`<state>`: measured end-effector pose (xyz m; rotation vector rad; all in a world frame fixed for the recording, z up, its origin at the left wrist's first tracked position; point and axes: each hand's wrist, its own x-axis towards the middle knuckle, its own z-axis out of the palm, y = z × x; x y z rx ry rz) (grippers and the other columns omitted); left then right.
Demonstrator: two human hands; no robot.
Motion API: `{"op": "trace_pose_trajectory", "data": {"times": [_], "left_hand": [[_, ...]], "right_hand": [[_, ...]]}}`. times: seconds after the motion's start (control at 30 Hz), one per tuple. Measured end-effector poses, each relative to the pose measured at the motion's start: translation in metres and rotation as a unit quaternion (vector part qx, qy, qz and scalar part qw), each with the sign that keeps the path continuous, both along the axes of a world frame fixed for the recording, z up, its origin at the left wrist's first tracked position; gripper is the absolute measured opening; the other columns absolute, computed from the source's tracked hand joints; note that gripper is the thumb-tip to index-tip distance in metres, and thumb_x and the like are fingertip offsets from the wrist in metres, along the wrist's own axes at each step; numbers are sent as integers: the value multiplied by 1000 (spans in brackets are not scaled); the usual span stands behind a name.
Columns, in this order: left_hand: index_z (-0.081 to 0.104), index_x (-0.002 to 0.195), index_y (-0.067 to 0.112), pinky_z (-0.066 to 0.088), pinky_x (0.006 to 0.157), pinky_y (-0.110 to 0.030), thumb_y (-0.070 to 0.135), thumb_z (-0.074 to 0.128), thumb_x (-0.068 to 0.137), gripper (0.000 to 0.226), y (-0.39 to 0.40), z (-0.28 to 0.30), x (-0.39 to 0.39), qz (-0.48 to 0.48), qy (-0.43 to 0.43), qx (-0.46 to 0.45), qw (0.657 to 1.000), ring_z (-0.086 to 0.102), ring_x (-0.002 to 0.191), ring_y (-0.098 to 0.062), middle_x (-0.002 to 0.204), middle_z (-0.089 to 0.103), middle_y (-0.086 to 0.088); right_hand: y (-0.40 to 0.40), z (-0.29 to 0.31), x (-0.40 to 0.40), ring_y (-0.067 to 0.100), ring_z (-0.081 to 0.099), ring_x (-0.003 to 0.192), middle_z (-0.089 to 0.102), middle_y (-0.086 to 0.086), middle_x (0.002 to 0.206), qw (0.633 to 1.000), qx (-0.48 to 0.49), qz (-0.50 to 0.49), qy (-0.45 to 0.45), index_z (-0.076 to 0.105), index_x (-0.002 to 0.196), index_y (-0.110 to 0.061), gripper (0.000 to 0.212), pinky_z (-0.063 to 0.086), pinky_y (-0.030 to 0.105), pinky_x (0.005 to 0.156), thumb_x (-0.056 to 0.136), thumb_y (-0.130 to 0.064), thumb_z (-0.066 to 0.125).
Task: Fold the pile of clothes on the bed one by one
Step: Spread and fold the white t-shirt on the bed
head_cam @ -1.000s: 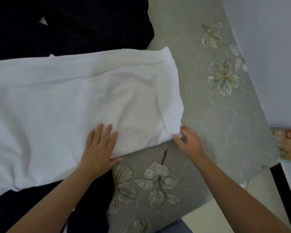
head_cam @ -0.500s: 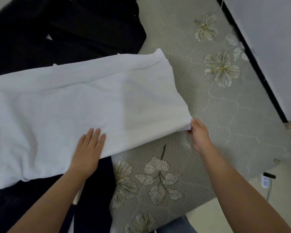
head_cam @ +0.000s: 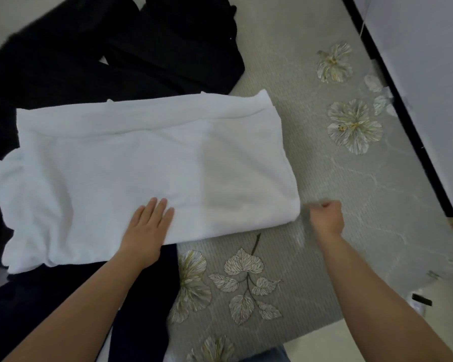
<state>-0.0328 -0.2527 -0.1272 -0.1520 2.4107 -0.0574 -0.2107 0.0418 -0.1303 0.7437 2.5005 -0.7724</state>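
while flat on white garment (head_cam: pixel 141 163), left grip (head_cam: pixel 147 231); right grip (head_cam: pixel 326 216) fisted, empty, black clothes (head_cam: pixel 141 48) beyond

Grey flower-patterned bedspread (head_cam: pixel 324 178) beside a pale wall (head_cam: pixel 429 74).

White cloth (head_cam: pixel 141 165), grey floral bedspread (head_cam: pixel 324 192)

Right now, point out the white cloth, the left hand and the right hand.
white cloth (head_cam: pixel 131 163), head view, middle of its top layer.
left hand (head_cam: pixel 145 228), head view, back of hand.
right hand (head_cam: pixel 326 216), head view, back of fist.
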Motion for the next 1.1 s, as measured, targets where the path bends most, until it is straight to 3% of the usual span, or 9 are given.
{"op": "trace_pose_trajectory", "data": {"times": [0.13, 0.23, 0.33, 0.47, 0.57, 0.67, 0.83, 1.0, 1.1], "left_hand": [[12, 146, 12, 1, 115, -43, 41, 43, 90, 71, 2, 13, -7, 32, 36, 91, 995, 0, 143, -31, 155, 1, -15], [61, 112, -8, 42, 91, -57, 29, 40, 83, 51, -8, 28, 10, 110, 226, 139, 958, 55, 110, -46, 117, 59, -29], [63, 101, -14, 43, 84, -61, 14, 40, 79, 42, -22, 34, 42, 222, 301, 91, 923, 57, 99, -52, 105, 61, -34], [50, 117, -17, 31, 101, -58, 0, 46, 79, 42, -52, 40, 84, 389, 347, 3, 854, 43, 115, -54, 120, 48, -38], [45, 124, -10, 28, 104, -50, 5, 48, 90, 37, -79, 46, 108, 550, 360, 8, 754, 40, 119, -42, 126, 45, -32], [61, 91, 0, 42, 76, -39, 14, 52, 91, 17, -101, 44, 123, 601, 332, 112, 719, 51, 85, -31, 87, 56, -19], [63, 82, 27, 40, 82, -20, 18, 56, 89, 14, -115, 50, 137, 683, 366, 283, 566, 52, 92, -7, 100, 55, 7], [57, 81, 16, 40, 77, -17, 2, 41, 92, 24, -129, 51, 141, 727, 398, 390, 401, 49, 86, -5, 108, 45, -3], [52, 70, 15, 37, 71, -25, 1, 34, 89, 30, -136, 47, 137, 736, 371, 381, 419, 47, 72, -10, 80, 51, 0]], "right_hand": [[-3, 6, 23, 44, 46, 114, 52, 32, 121, 962, 83, 249, 80, 48, 121, 11, 40, 36, 46, 96, 85, -7, 57], [-49, 18, 59, 51, 58, 96, 60, 34, 103, 871, 85, 448, 182, 61, 98, 14, 36, 47, 59, 79, 67, -4, 60], [-105, 18, 86, 47, 44, 122, 48, 30, 130, 771, 71, 622, 113, 55, 119, 6, 45, 35, 61, 97, 78, -11, 62], [-165, 0, 113, 22, -4, 143, 1, 6, 156, 734, 42, 678, 23, 15, 145, -13, 54, -1, 43, 115, 96, -28, 32], [-192, -3, 129, 20, -3, 143, 1, 4, 156, 729, 22, 684, 9, 12, 145, -12, 53, 2, 43, 115, 97, -24, 30], [-198, -7, 136, 17, -2, 143, -3, 5, 156, 729, 45, 683, -8, 6, 146, -11, 55, 6, 42, 115, 98, -24, 27], [-191, -6, 129, 16, -2, 143, -8, 2, 156, 693, 95, 714, -18, 0, 147, -15, 60, 10, 39, 115, 97, -30, 30], [-196, -4, 132, 18, 0, 144, -7, 6, 155, 675, 125, 727, -13, -1, 146, -13, 61, 15, 35, 115, 97, -32, 30], [-200, -1, 136, 21, 4, 143, -3, 10, 155, 679, 128, 723, -9, 3, 146, -9, 63, 17, 35, 115, 96, -31, 33]]}}
